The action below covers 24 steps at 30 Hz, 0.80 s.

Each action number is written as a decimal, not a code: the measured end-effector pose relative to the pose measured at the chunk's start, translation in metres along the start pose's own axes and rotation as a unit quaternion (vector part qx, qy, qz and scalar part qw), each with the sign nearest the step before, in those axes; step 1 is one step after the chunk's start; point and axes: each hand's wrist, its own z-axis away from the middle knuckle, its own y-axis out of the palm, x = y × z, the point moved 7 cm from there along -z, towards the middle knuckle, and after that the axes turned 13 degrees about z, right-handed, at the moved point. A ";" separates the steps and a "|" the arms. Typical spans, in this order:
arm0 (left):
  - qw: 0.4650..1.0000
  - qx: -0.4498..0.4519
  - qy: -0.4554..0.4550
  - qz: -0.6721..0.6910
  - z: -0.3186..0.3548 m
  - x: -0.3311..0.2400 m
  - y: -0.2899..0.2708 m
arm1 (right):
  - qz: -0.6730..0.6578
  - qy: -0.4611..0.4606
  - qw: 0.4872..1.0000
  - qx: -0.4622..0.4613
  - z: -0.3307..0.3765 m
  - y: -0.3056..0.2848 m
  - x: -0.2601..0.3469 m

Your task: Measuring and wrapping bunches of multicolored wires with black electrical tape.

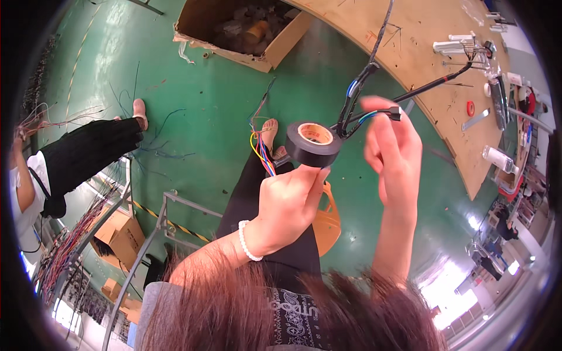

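My left hand (pixel 290 199), a white beaded bracelet at its wrist, is closed on a bundle of red, yellow and blue wires (pixel 264 153) whose loose ends spread out above the fist. Right above its fingertips sits a roll of black tape (pixel 314 154), against the black-wrapped wiring harness (pixel 345 117). One short branch of the harness, with blue and green wires, ends in a black connector (pixel 395 113). Beside this connector my right hand (pixel 395 152) is raised, its fingers bent and partly smeared by motion. Whether they grip the connector I cannot make out.
Taped harness branches (pixel 430 86) run to a wire fixture on the wooden board (pixel 404 35). A red tape roll (pixel 470 108) lies on that board. A cardboard box (pixel 246 52) stands on the green floor. Metal frames (pixel 164 205), an orange stool (pixel 328 225) and another person (pixel 88 155) are nearby.
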 end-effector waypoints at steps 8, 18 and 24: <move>0.999 0.002 -0.044 0.022 -0.006 -0.006 -0.002 | 0.067 -0.012 0.989 0.132 -0.035 0.021 0.001; 0.766 -0.049 -0.358 0.532 0.013 0.025 0.017 | -0.045 -0.028 0.997 -0.049 -0.030 0.026 -0.015; 0.845 -0.031 -0.318 0.428 0.009 0.022 0.014 | -0.074 -0.084 0.993 -0.026 -0.014 0.017 -0.042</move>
